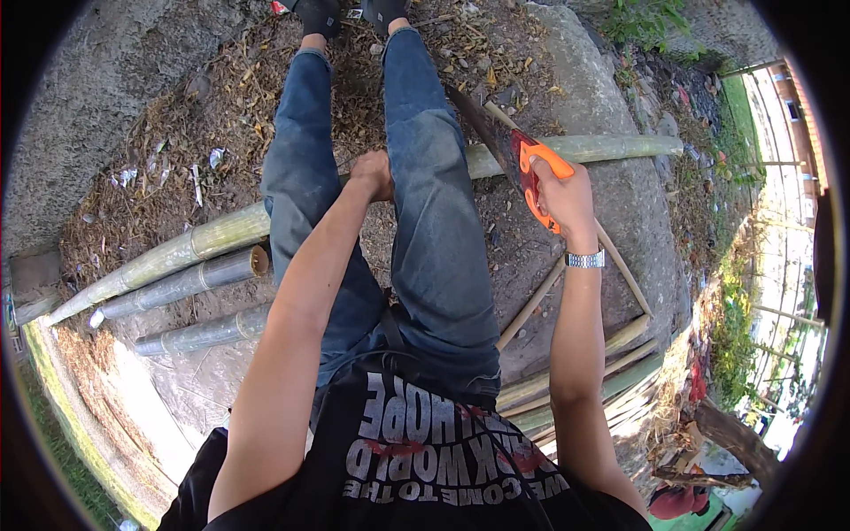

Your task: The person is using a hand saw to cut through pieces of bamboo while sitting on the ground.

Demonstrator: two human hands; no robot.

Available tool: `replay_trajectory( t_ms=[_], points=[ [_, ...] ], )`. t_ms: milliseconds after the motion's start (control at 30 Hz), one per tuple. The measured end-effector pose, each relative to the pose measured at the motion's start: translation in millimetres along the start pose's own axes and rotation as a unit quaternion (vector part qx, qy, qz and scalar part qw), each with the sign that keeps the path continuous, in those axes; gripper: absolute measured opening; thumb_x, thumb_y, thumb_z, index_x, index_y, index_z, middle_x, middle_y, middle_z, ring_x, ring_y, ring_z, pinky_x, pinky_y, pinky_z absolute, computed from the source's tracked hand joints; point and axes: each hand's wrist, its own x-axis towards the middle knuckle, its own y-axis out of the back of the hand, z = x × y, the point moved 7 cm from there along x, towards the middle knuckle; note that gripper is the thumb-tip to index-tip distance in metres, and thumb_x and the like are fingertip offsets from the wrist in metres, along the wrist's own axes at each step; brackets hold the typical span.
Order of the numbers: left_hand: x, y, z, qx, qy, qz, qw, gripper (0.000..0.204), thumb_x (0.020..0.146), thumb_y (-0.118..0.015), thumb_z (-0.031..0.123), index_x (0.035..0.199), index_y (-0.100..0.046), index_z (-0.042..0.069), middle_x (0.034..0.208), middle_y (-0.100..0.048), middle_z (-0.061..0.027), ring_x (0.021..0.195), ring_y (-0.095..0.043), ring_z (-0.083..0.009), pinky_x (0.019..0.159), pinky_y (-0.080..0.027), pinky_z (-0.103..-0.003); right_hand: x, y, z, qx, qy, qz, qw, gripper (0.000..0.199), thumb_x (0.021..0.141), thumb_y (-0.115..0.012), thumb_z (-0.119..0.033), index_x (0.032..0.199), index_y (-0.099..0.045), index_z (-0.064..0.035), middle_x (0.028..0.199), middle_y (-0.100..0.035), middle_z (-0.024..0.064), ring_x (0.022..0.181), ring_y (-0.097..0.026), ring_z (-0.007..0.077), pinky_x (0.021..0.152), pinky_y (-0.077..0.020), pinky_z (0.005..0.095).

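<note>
A long pale green bamboo pole [593, 149] runs across beneath my legs, from the lower left to the upper right. My left hand [372, 173] is between my knees, its fingers closed on the pole, which it partly hides. In my right hand [565, 199] is a handsaw [542, 170] with an orange handle, gripped firmly. The dark saw blade [489, 126] slants up and left across the pole, just right of my right leg. Whether its teeth touch the bamboo I cannot tell.
Left of my legs lie a dark cut bamboo piece [190, 281] and another bamboo length [204, 333]. Thin sticks [624, 270] and bamboo strips [611, 372] rest near my right forearm. A concrete slab [580, 75] edges the leaf-strewn soil. A person in red [677, 502] is at lower right.
</note>
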Motion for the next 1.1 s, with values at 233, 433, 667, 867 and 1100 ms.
replay_trajectory(
  t_ms=[233,433,667,867,1100],
  points=[
    [1,-1,1,-0.022,-0.004,-0.014,1.000,0.059,0.062,-0.094,0.035,0.107,-0.075,0.001,0.117,-0.072,-0.0212,0.114,-0.069,-0.0346,0.097,-0.058,-0.043,11,-14,1,-0.037,0.013,0.008,0.999,0.032,0.092,-0.070,-0.029,0.092,-0.074,0.0021,0.062,-0.063,0.0168,0.057,-0.061,0.0251,0.062,-0.0482,0.0407],
    [0,0,-3,-0.014,0.005,0.016,1.000,0.059,0.061,-0.094,0.035,0.108,-0.076,0.003,0.117,-0.073,-0.0199,0.113,-0.070,-0.0333,0.096,-0.058,-0.042,26,-19,1,-0.046,0.032,0.001,0.998,0.033,0.091,-0.070,-0.031,0.094,-0.074,0.0010,0.065,-0.064,0.0200,0.058,-0.062,0.0314,0.063,-0.0490,0.0427],
    [-11,13,11,0.010,-0.051,0.012,0.999,0.051,0.072,-0.083,0.039,0.106,-0.074,0.003,0.113,-0.072,-0.0230,0.111,-0.069,-0.0371,0.096,-0.057,-0.045,25,-18,0,-0.017,-0.010,-0.023,1.000,0.032,0.092,-0.069,-0.030,0.096,-0.074,0.0010,0.062,-0.064,0.0133,0.056,-0.060,0.0204,0.060,-0.0479,0.0393],
    [-8,10,12,0.008,-0.051,0.009,0.999,0.048,0.073,-0.082,0.038,0.104,-0.075,0.003,0.111,-0.073,-0.0229,0.109,-0.069,-0.0371,0.095,-0.057,-0.045,15,-15,8,0.010,-0.017,-0.017,1.000,0.030,0.093,-0.070,-0.027,0.091,-0.072,0.0031,0.060,-0.061,0.0070,0.053,-0.057,0.0134,0.054,-0.0452,0.0366],
    [-7,10,8,0.000,-0.028,0.004,1.000,0.049,0.067,-0.088,0.036,0.103,-0.077,0.004,0.112,-0.074,-0.0207,0.110,-0.071,-0.0335,0.095,-0.058,-0.042,-22,4,12,0.110,-0.065,-0.025,0.992,0.029,0.097,-0.068,-0.023,0.079,-0.067,0.0005,0.057,-0.057,-0.0002,0.045,-0.050,0.0069,0.042,-0.0381,0.0286]
  ],
)
